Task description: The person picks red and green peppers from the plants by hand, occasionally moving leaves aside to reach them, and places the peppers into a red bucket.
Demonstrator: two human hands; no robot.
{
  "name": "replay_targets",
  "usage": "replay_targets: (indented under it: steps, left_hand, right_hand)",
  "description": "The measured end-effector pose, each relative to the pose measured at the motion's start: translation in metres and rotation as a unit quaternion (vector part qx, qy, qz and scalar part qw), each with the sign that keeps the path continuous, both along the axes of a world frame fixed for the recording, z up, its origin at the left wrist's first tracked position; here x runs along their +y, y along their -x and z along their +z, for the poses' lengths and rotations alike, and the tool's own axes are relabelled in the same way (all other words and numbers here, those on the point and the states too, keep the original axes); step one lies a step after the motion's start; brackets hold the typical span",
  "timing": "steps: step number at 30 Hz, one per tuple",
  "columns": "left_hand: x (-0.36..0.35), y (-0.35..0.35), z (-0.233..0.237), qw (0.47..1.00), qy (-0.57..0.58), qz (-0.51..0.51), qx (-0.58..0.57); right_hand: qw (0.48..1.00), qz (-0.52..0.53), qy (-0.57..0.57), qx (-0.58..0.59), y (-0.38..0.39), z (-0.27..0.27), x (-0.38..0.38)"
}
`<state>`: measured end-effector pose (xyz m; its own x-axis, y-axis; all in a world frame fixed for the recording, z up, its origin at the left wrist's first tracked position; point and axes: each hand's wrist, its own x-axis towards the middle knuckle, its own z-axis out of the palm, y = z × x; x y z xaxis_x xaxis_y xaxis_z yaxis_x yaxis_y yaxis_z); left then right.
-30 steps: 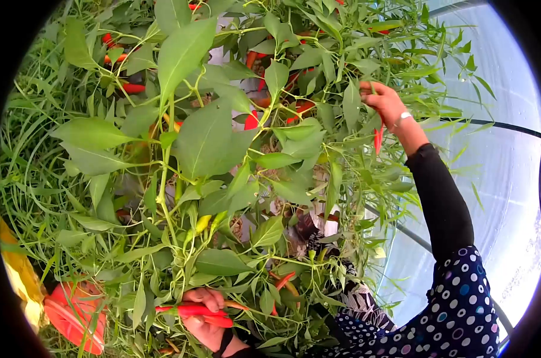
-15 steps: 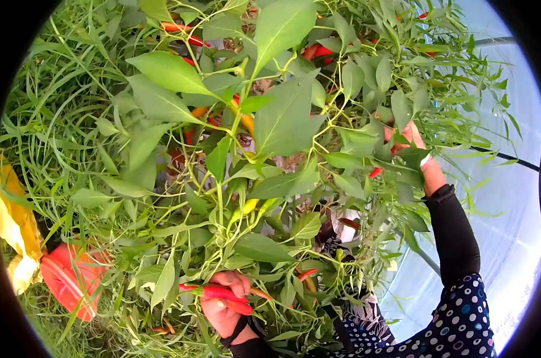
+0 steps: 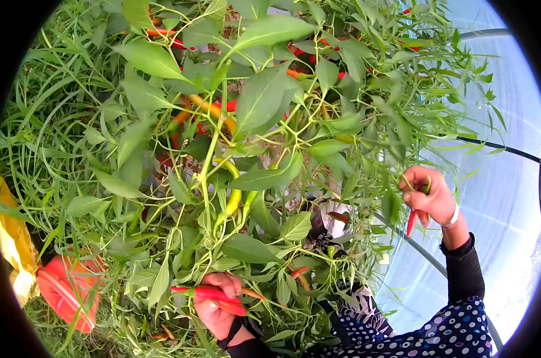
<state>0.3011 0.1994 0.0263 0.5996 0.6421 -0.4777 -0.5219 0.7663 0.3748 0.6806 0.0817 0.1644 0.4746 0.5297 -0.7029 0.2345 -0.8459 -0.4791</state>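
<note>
In my left hand (image 3: pixel 215 316), low in the view, several red chili peppers (image 3: pixel 212 294) are gripped between closed fingers, their stems pointing left. My right hand (image 3: pixel 436 200), at the right beside the greenhouse film, is closed on a red chili pepper (image 3: pixel 411 223) that hangs down below its fingers. A green stem curls above that thumb. Between the two hands spreads a chili plant (image 3: pixel 264 107) with broad leaves. Yellow-green chili peppers (image 3: pixel 233 203) and an orange-yellow one (image 3: pixel 213 112) hang on it, while red ones are partly hidden by leaves.
A red plastic bucket (image 3: pixel 64 286) rests tilted in the grass at lower left, near a yellow bag (image 3: pixel 14 230). Tall grass (image 3: pixel 55 131) covers the left side. Clear greenhouse film (image 3: pixel 491 191) with dark poles rises at the right.
My right hand has come out of the foliage, moving down and slightly right, with a red chili pepper in it. My left hand keeps its peppers, almost in place. Leaves have shifted.
</note>
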Motion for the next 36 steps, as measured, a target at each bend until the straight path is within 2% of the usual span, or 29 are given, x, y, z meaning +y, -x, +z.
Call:
replay_targets:
  steps: [2, 5, 6, 7, 9, 10, 11, 12, 14, 16, 17, 18, 22, 24, 28, 30, 31, 32, 33, 34, 36]
  left_hand:
    - [0.0, 0.003, -0.003, 1.0, 0.001, -0.006, -0.004]
    - [-0.001, 0.004, -0.004, 1.0, -0.002, -0.014, -0.003]
    - [-0.001, 0.005, -0.004, 1.0, -0.003, -0.016, 0.002]
    - [-0.001, 0.007, -0.004, 1.0, -0.002, -0.014, 0.003]
    - [-0.001, 0.007, -0.003, 1.0, -0.001, -0.021, 0.012]
    - [0.0, 0.007, -0.003, 1.0, -0.001, -0.019, 0.012]
    - [0.0, 0.005, -0.001, 1.0, 0.004, -0.018, 0.025]
    - [0.0, 0.005, 0.001, 0.999, 0.01, -0.016, 0.038]
    - [-0.002, 0.005, 0.001, 0.999, 0.024, -0.005, 0.035]
    - [-0.001, 0.006, 0.0, 0.999, 0.016, -0.016, 0.024]
    - [-0.001, 0.006, 0.001, 0.999, 0.023, -0.01, 0.024]
    - [-0.001, 0.006, 0.001, 0.999, 0.024, -0.006, 0.024]
    - [-0.004, 0.014, -0.002, 0.999, 0.03, -0.02, 0.026]
    - [-0.004, 0.017, -0.004, 0.998, 0.032, -0.051, 0.034]
    - [-0.003, 0.017, -0.001, 0.997, 0.041, -0.041, 0.055]
    - [-0.005, 0.018, -0.001, 0.996, 0.05, -0.035, 0.067]
    - [-0.006, 0.019, -0.001, 0.994, 0.059, -0.032, 0.081]
    - [-0.004, 0.018, 0.0, 0.995, 0.06, -0.031, 0.08]
    - [0.0, 0.015, 0.001, 0.996, 0.053, -0.042, 0.057]
    - [0.002, 0.014, 0.002, 0.997, 0.046, -0.051, 0.035]
    - [0.003, 0.014, 0.001, 0.998, 0.034, -0.04, 0.027]
  right_hand:
    - [0.981, -0.124, -0.1, 0.106, -0.011, 0.016, 0.009]
    - [0.948, -0.094, -0.288, 0.101, -0.034, 0.02, 0.07]
    - [0.95, -0.083, -0.29, 0.077, -0.044, 0.021, 0.098]
    - [0.955, -0.018, -0.288, 0.061, -0.056, 0.015, 0.13]
    - [0.972, 0.124, -0.187, -0.063, -0.066, -0.012, 0.195]
    - [0.964, 0.21, -0.128, -0.104, -0.061, -0.029, 0.227]
    - [0.944, 0.277, -0.019, -0.178, -0.061, -0.053, 0.25]
    - [0.916, 0.343, 0.073, -0.194, -0.052, -0.073, 0.266]
    - [0.794, 0.476, 0.269, -0.265, -0.03, -0.116, 0.278]
    - [0.843, 0.475, 0.048, -0.248, -0.01, -0.101, 0.245]
    - [0.851, 0.437, 0.13, -0.262, 0.01, -0.092, 0.245]
    - [0.86, 0.45, 0.036, -0.239, -0.003, -0.107, 0.232]
    - [0.847, 0.475, 0.061, -0.232, -0.005, -0.122, 0.212]
    - [0.852, 0.469, 0.084, -0.217, -0.012, -0.121, 0.208]
    - [0.874, 0.437, 0.121, -0.176, -0.046, -0.138, 0.208]
    - [0.913, 0.374, 0.073, -0.149, -0.068, -0.138, 0.202]
    - [0.937, 0.304, 0.043, -0.166, -0.048, -0.107, 0.2]
    - [0.937, 0.305, 0.043, -0.167, -0.043, -0.104, 0.193]
    - [0.989, 0.13, -0.064, 0.002, -0.042, -0.101, 0.186]
    - [0.97, -0.054, -0.166, 0.171, -0.04, -0.097, 0.181]
    - [0.963, -0.045, -0.189, 0.187, -0.034, -0.083, 0.166]
